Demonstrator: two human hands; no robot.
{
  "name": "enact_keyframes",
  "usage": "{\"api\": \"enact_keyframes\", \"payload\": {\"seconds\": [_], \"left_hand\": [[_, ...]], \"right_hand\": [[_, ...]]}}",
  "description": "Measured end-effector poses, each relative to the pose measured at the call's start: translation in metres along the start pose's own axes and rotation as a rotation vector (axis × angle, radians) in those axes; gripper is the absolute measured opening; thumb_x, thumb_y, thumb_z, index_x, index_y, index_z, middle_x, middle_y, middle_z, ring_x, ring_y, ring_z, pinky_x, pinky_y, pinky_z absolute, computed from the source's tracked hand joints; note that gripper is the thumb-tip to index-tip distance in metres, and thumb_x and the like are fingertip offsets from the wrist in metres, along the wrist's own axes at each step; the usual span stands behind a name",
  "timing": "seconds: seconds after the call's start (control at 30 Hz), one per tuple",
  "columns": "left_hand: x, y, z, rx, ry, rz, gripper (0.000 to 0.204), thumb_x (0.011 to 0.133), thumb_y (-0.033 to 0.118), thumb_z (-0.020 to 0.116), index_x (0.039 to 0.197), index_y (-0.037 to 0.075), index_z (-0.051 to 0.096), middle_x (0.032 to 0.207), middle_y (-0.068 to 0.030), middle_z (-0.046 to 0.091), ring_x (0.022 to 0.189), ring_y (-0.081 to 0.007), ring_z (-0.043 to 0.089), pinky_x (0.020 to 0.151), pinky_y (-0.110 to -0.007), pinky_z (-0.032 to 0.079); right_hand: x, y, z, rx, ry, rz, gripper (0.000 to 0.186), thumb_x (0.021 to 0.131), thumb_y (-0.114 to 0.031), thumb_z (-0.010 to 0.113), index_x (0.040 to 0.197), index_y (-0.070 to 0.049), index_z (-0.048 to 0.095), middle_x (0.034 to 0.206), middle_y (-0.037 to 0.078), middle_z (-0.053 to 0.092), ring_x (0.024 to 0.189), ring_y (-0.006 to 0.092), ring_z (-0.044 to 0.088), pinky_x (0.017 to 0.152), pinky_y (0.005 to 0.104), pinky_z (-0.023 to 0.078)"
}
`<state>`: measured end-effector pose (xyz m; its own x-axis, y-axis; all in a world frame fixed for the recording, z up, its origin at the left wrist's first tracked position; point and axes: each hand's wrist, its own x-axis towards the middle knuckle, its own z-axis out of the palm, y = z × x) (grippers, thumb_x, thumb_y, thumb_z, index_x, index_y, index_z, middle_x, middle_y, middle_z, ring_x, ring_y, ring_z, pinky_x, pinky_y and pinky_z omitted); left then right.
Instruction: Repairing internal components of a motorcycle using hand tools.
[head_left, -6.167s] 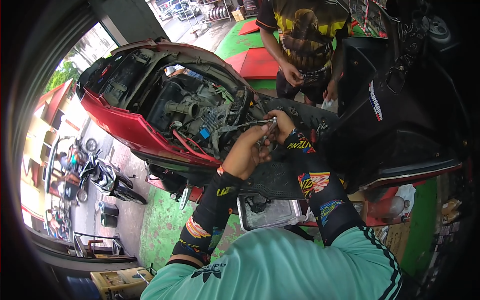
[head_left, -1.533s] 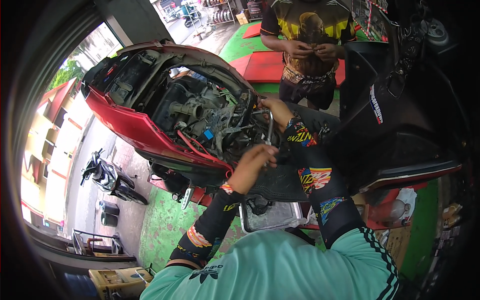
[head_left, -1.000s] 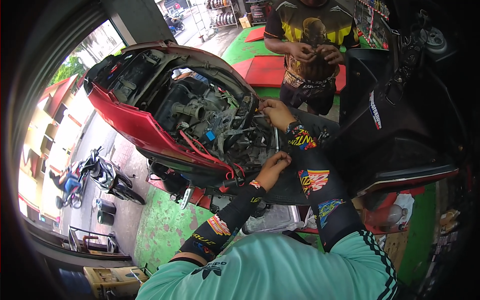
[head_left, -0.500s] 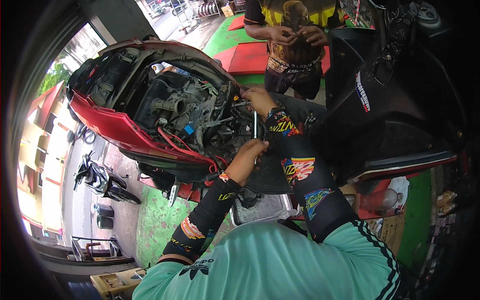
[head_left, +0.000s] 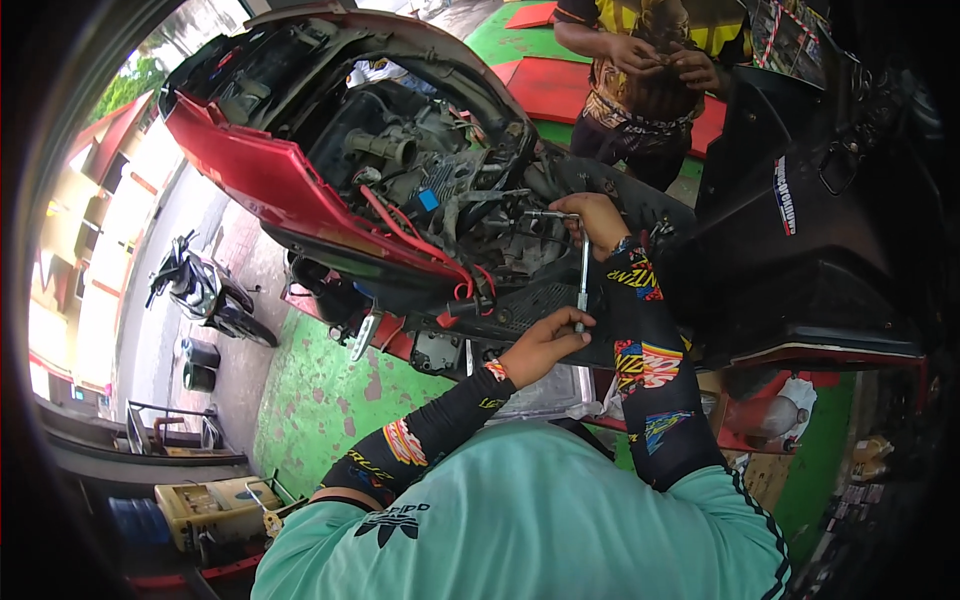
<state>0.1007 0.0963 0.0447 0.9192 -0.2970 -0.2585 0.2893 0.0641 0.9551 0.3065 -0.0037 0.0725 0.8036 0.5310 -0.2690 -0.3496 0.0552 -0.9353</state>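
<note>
Over the scooter footboard [head_left: 540,303]'s engine-side edge, the right hand [head_left: 600,224] clasps the socket wrench [head_left: 585,264] by its head, seemingly steadying it, while the left hand [head_left: 545,346] curls at the handle's free end, probably for leverage, its grip unclear.

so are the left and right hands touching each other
Apart: the head view shows the left hand well below the right hand, with the wrench shaft bare between them.
</note>
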Motion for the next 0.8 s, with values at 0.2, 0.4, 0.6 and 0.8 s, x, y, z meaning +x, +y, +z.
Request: {"api": "enact_keyframes", "payload": {"seconds": [0.2,0.4,0.6,0.8], "left_hand": [[-0.019,-0.011,-0.007,-0.015,-0.015,0.03,0.032,0.098,0.015,0.059,0.127,0.004,0.054,0.116,-0.0065,0.061,0.112,-0.0122,0.057,0.095,-0.028,0.045],[-0.035,-0.011,-0.015,0.051,0.009,0.012,0.028,0.098,0.015,0.06,0.123,0.003,0.055,0.113,-0.0058,0.06,0.105,-0.0131,0.061,0.091,-0.027,0.048],[-0.053,0.035,-0.008,0.074,0.251,0.266,0.029,0.092,0.006,0.061,0.121,0.006,0.056,0.097,-0.0022,0.058,0.083,-0.0103,0.059,0.075,-0.027,0.049],[-0.019,0.121,-0.026,0.042,0.345,0.413,0.049,0.097,0.016,0.057,0.142,0.007,0.042,0.107,-0.0089,0.059,0.099,-0.02,0.063,0.086,-0.032,0.051]], "right_hand": [[0.0,0.014,0.014,-0.026,0.025,0.027,0.022,0.089,-0.016,0.059,0.098,0.0,0.071,0.06,-0.002,0.052,0.047,0.0082,0.044,0.045,0.0264,0.035],[-0.009,0.018,0.028,0.035,0.055,0.046,0.022,0.089,-0.016,0.056,0.098,-0.001,0.069,0.062,0.001,0.054,0.048,0.0097,0.047,0.045,0.0258,0.038],[0.0,0.05,0.023,0.371,0.156,-0.007,0.041,0.093,-0.046,0.06,0.101,-0.006,0.063,0.088,0.005,0.065,0.071,0.0164,0.06,0.062,0.0302,0.048],[-0.003,0.051,0.045,0.361,0.23,-0.166,0.049,0.093,-0.059,0.053,0.106,-0.012,0.058,0.076,0.002,0.057,0.053,0.0145,0.053,0.04,0.03,0.039]]}}
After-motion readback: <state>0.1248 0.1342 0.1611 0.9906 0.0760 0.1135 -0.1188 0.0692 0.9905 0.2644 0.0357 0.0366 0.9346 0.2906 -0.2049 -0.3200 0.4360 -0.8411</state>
